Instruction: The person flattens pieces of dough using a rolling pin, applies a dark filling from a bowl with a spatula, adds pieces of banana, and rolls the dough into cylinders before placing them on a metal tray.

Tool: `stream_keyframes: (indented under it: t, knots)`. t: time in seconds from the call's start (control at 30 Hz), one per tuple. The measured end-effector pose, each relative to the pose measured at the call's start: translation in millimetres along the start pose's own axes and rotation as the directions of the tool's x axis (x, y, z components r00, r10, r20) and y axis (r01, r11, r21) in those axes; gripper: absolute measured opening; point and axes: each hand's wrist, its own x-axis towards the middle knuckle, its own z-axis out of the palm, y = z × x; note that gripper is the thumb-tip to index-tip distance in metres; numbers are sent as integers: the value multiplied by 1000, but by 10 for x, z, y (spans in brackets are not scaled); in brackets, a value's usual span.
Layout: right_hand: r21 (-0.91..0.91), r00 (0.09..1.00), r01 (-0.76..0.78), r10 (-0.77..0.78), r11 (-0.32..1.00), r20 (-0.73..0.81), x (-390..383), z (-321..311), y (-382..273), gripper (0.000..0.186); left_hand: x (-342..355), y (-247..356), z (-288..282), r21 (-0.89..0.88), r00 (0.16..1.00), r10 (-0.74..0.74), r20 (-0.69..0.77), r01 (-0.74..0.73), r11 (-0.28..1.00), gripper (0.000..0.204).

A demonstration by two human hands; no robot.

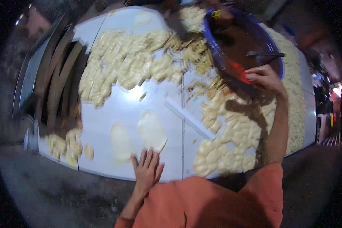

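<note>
My left hand [146, 169] lies on the white tabletop with its fingers spread, the tips at the near edge of a flattened oval of dough [152, 131]. Beside it to the left is a second thin dough oval [121, 140]. My right hand [266, 79] is over the near rim of a purple basin [213, 47] and pinches a bright red utensil [237, 70]. Blur hides the utensil's exact shape. Reddish-brown filling [241, 43] fills much of the basin. To the right of the ovals a white rolling pin [190, 117] lies slantwise.
Many soft dough pieces [136, 68] cover the table's far left; round ones [231, 140] crowd the near right. Flat, folded-looking pieces [197, 53] lie left of the basin. A dark-handled tool [266, 54] rests across the basin. Another person's hand [225, 17] is at its far side. Trays [59, 76] stand left.
</note>
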Motion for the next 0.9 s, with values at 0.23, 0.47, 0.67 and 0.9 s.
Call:
stream_keyframes:
  t: [0.23,0.47,0.67,0.9]
  knots:
    - [-17,919,247,-229,969,320,-185,1506,-458,30,-57,25,9,-46,998,-61,-12,60,997,57]
    - [-541,841,541,-425,644,335,-407,2584,-689,25,-56,30,7,-82,997,-69,-44,66,994,57]
    - [-618,837,491,-529,614,139,-649,2690,-779,24,-51,30,-8,-115,996,-92,-12,90,989,59]
    - [-545,866,447,-497,710,62,-682,2841,-705,22,-32,32,-29,-109,996,-86,-15,84,991,59]
